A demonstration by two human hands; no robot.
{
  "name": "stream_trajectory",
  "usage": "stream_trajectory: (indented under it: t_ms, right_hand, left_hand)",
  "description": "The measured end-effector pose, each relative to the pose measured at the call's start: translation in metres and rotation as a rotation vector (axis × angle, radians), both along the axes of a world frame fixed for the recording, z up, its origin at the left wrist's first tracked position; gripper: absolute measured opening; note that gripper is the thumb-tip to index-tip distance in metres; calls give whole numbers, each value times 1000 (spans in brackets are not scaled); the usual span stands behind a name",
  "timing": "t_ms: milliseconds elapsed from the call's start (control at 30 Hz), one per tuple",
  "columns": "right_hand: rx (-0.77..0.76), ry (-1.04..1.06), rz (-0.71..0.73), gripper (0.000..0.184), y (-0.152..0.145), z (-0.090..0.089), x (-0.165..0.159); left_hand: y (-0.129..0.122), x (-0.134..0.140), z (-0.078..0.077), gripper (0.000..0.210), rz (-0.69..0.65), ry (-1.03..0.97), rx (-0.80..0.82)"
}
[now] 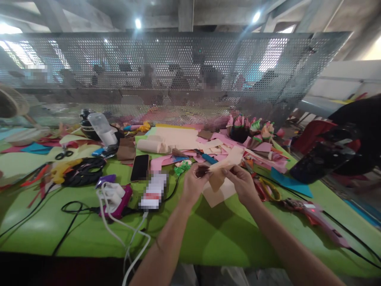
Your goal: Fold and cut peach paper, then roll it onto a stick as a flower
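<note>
Between my hands is a thin tan craft sheet (216, 181), held just above the green tabletop. My left hand (193, 183) pinches its upper left edge, while the thumb and fingers of my right hand (242, 183) close on its right side. Below it a paler cream sheet (224, 194) shows, lying flat or nearly so. Beyond my fingers is a blue-handled tool (209, 159) among pink and cream scraps (214, 143). A small green-and-cream piece (182, 167) rests near my left hand. Yellow-handled scissors (272, 191) lie to the right of my right hand.
On the right are a pink corded tool (323, 222) and a dark bottle (324, 155). Two phones (139, 167), a purple power strip (122, 202) and white cables lie to the left. Cone-shaped pieces (256, 126) stand before a perforated metal screen (166, 67).
</note>
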State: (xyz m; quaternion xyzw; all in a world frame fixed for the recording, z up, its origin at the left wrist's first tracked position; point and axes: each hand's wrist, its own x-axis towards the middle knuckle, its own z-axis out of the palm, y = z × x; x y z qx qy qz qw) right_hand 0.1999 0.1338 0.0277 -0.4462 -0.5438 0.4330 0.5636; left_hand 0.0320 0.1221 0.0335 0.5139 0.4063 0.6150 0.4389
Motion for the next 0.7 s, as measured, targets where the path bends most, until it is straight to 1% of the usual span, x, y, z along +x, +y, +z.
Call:
stream_trajectory:
  t_ms: [167, 233, 300, 367, 433, 600, 700]
  right_hand:
    - [8, 91, -88, 39, 3, 0, 0]
    - [-11, 164, -65, 44, 2, 2, -1]
    - [-47, 212, 0, 46, 1, 5, -2]
    - [-75, 219, 51, 42, 0, 6, -3]
    - [-88, 220, 68, 37, 0, 6, -3]
    - [-82, 252, 21, 33, 2, 4, -4]
    - [-52, 262, -8, 30, 1, 4, -5]
  left_hand:
    - [-2, 0, 2, 17, -8, 16, 18]
    - [-2, 0, 2, 17, 0, 29, 27]
    - [-2, 0, 2, 16, 0, 39, 29]
    - [-1, 0, 1, 15, -5, 57, 32]
    - [0, 0, 0, 16, -8, 75, 34]
    - [3, -1, -4, 31, -56, 65, -12]
    - [6, -2, -11, 28, -125, 63, -81]
